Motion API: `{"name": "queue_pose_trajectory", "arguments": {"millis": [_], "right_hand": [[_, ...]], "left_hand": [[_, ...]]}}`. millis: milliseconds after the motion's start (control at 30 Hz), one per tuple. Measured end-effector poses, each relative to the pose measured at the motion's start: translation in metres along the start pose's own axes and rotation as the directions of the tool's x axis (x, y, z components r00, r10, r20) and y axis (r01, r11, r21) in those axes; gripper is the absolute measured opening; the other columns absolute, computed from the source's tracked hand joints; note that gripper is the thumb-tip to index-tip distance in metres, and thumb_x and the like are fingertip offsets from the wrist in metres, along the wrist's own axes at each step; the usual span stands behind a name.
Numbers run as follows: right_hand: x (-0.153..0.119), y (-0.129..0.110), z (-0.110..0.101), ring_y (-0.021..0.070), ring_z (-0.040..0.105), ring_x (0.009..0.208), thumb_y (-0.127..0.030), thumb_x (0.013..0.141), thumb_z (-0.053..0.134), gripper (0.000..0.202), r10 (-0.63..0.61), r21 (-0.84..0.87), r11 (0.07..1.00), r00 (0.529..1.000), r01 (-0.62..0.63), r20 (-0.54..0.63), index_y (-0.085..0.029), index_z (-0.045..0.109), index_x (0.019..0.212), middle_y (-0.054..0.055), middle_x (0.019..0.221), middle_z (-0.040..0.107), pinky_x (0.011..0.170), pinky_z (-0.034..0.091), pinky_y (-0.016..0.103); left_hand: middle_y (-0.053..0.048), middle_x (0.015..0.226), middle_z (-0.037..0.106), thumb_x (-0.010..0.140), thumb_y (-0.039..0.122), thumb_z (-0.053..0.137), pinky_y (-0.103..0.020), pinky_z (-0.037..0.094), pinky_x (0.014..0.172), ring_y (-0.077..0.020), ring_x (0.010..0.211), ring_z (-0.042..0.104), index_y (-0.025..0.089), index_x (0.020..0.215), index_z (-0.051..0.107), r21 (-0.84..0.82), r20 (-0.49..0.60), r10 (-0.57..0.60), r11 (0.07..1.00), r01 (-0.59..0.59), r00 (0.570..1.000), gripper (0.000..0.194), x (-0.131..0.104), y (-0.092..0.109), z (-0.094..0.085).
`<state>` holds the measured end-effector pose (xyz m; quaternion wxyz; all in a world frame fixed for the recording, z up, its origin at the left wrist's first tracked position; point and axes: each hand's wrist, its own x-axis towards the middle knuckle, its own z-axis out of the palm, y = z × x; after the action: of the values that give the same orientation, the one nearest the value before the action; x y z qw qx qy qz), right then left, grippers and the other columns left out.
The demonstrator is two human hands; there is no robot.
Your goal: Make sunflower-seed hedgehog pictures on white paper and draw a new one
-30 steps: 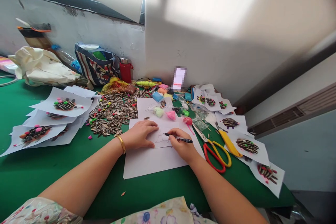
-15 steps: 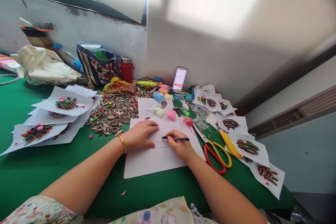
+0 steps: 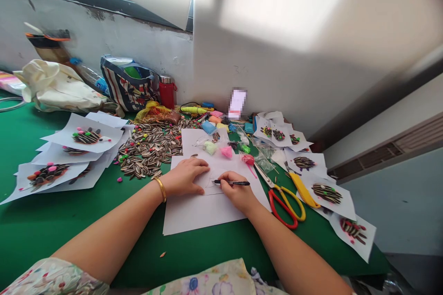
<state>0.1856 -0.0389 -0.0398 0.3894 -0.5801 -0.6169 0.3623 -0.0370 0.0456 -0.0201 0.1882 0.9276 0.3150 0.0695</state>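
My right hand [image 3: 237,191] is closed around a black pen [image 3: 241,183], its tip on a white sheet of paper [image 3: 197,216]. Thin dark lines are drawn on the paper by the tip. Spread flat on the sheet's left part lies my left hand [image 3: 185,177], with nothing in it and a gold bangle [image 3: 161,189] on its wrist. Just beyond the hands sit lumps of pink clay [image 3: 226,151], pale green clay [image 3: 209,148] and red clay [image 3: 248,159]. To the right of the paper are scissors [image 3: 285,203] with one red and one yellow handle.
Sunflower seeds [image 3: 148,150] are heaped left of the paper. Sheets with seed-and-clay figures lie at left [image 3: 86,136] and right [image 3: 327,192]. A yellow utility knife [image 3: 303,190] lies by the scissors. Bags [image 3: 128,85], a red flask [image 3: 167,93] and a phone [image 3: 237,103] stand along the wall.
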Motion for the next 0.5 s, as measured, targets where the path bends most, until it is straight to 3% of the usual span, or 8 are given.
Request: {"name": "queue_pose_trajectory", "arguments": {"millis": [500], "right_hand": [[-0.0001, -0.0008, -0.0006, 0.0172, 0.064, 0.077, -0.028, 0.084, 0.054, 0.018, -0.002, 0.007, 1.0, 1.0, 0.002, 0.016, -0.022, 0.07, 0.09, 0.001, 0.084, 0.071, 0.07, 0.049, 0.028]], "left_hand": [[-0.008, 0.141, 0.054, 0.068, 0.049, 0.08, -0.043, 0.033, 0.111, -0.0324, 0.131, 0.045, 0.026, 0.134, 0.058, -0.007, -0.004, 0.0, 1.0, -0.001, 1.0, 0.073, -0.0004, 0.0013, -0.0015]]}}
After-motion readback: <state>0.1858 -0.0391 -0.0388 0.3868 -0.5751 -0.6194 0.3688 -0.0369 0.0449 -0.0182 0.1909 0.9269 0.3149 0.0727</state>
